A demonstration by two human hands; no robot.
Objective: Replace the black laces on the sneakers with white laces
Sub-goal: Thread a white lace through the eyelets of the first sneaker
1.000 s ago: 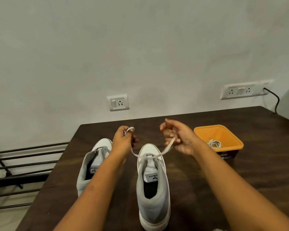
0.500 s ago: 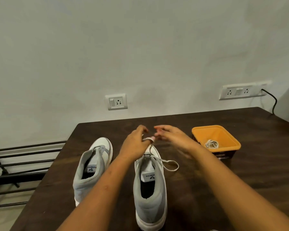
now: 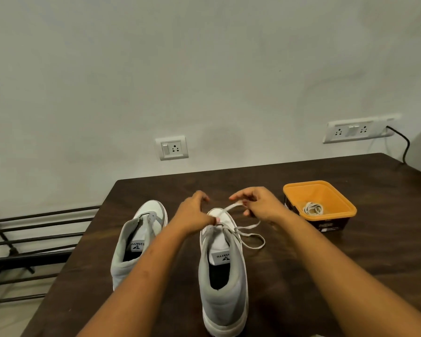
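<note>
Running from the top eyelets of the nearer sneaker, the flat white lace slants up and to the right, toward the table's far edge. It ends in the right hand, whose thumb and fingertips are pinched narrowly around it. That line is what the next pull looks to depend on: the strand's long axis points away from the shoe's throat, so I judge a tug should follow it rather than cross it. The left hand sits at the other end, fingers curled, thumb and forefinger nipping the lace right where it leaves the tongue. It is the anchor, and the right hand is the one nearer the free length. A slack loop of the same lace lies on the table, just right of the shoe.

The lace is woven, limp and ribbon-flat. The sneaker is grey suede-like at the collar and smooth white at the toe, with a thick white sole, its heel toward the near edge. Its mate stands beside it to the left, near the table's left edge; whether that one is laced I cannot tell. Toward the right, an orange plastic tub holds a coiled white lace. The table is dark, streaky wood. A metal rack stands beyond its left edge.
</note>
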